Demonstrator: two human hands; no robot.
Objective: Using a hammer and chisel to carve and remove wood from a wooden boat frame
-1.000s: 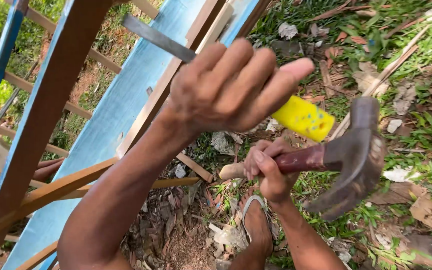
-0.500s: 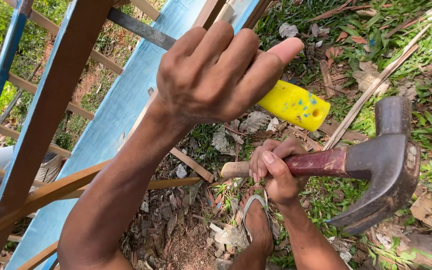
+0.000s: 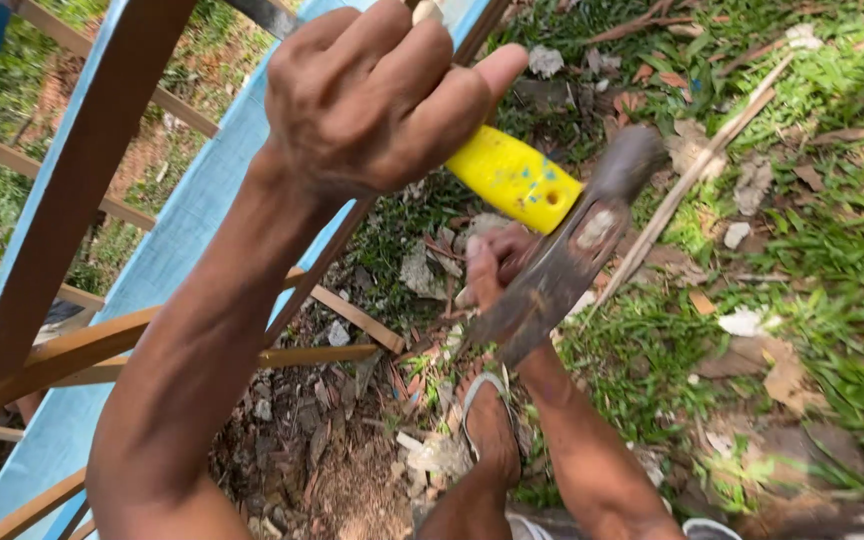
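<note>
Bright yellow chisel handle [image 3: 514,177] flecked with blue. Beside the handle, dull grey-brown hammer head [image 3: 562,262]. Left of the handle, pale blue painted plank [image 3: 177,245] edged by reddish-brown wooden slats [image 3: 72,190].

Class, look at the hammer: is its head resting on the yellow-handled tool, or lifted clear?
Touching, it appears: the hammer head meets the yellow handle's end, gripped by the left hand.

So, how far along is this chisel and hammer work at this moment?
Done: both tools are gripped. The left hand holds the yellow-handled chisel against the blue-painted wooden frame. In hand: the right hand has the claw hammer at the yellow butt, blurred. Left: the blade's tip is hidden behind the left hand, so no cut can be judged.
</note>
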